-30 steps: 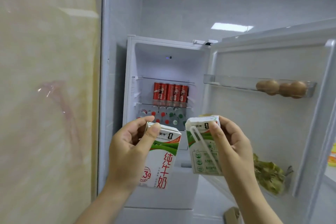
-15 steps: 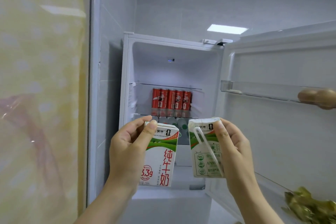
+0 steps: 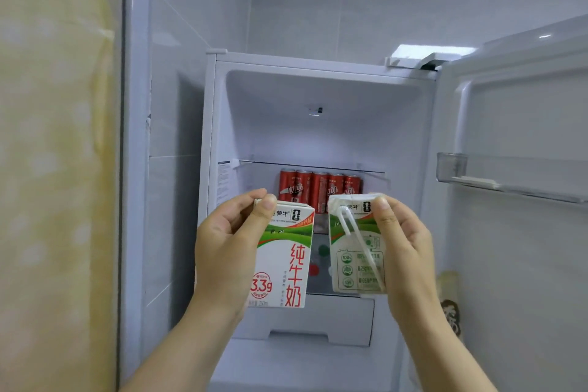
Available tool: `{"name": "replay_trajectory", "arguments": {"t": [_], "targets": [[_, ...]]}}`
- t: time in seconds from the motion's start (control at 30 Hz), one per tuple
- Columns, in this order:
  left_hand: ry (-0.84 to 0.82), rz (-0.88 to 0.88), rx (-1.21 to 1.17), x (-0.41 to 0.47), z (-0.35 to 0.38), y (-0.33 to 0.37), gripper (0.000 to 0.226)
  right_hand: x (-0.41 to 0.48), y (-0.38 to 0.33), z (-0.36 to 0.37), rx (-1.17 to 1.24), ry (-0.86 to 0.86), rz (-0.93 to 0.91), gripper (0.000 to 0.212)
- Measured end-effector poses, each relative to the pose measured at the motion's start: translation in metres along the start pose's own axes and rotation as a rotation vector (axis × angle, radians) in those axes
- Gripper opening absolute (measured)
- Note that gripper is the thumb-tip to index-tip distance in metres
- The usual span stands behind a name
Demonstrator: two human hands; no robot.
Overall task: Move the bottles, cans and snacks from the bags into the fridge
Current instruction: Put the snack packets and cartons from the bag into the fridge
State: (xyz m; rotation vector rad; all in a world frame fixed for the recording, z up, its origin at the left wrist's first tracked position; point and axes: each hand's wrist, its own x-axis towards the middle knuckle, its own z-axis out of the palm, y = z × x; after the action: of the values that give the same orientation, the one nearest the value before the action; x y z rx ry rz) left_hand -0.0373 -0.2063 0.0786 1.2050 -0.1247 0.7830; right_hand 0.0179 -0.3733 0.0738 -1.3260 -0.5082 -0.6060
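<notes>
**Two milk cartons raised, empty top shelf straight above and behind**

Left carton (image 3: 283, 254): centre of frame, upright, long axis vertical, printed face with red characters toward the camera. Left hand (image 3: 229, 251) wraps its left side, thumb pressed on the top front edge, fingers curled behind. Firm grasp.

Right carton (image 3: 356, 245): just right of the first, a narrow gap between them, not touching. Also upright, tilted slightly; the side with the wrapped straw (image 3: 359, 248) faces the camera. Right hand (image 3: 404, 251) clasps it from the right, thumb on the top corner.

Both cartons sit level with each other in front of the open fridge (image 3: 318, 124), lower middle of frame. Neither hand looks clearly nearer the opening.

Behind them, mid-frame: a row of red cans (image 3: 321, 188) on the second shelf, largely filling its width. Below that, between the cartons, bottle caps (image 3: 318, 259) show blurred on a lower shelf. Above the cans, the glass shelf (image 3: 311, 165) carries a tall bare compartment, upper centre of frame.

Judgement: the free space lies up and forward of both hands, so the cartons would go in upright, raised over the shelf's front lip, then pushed back.

Right of frame: open door (image 3: 525, 248) with an upper door bin (image 3: 509, 175), contents not visible. A brown bottle (image 3: 450, 305) partly shows lower on the door.
</notes>
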Motion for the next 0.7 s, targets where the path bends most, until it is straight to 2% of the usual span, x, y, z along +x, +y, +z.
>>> {"name": "replay_trajectory", "arguments": {"t": [0.2, 0.37, 0.7], "targets": [[0.021, 0.018, -0.025, 0.061, 0.006, -0.028, 0.019, 0.050, 0.036, 0.021, 0.013, 0.003, -0.024, 0.034], [-0.032, 0.025, -0.041, 0.121, 0.009, -0.049, 0.021, 0.095, 0.066, 0.050, 0.015, 0.034, -0.047, 0.035], [-0.088, 0.040, -0.089, 0.245, 0.012, -0.087, 0.008, 0.183, 0.124, 0.106, 0.009, 0.142, -0.079, 0.033]]}}
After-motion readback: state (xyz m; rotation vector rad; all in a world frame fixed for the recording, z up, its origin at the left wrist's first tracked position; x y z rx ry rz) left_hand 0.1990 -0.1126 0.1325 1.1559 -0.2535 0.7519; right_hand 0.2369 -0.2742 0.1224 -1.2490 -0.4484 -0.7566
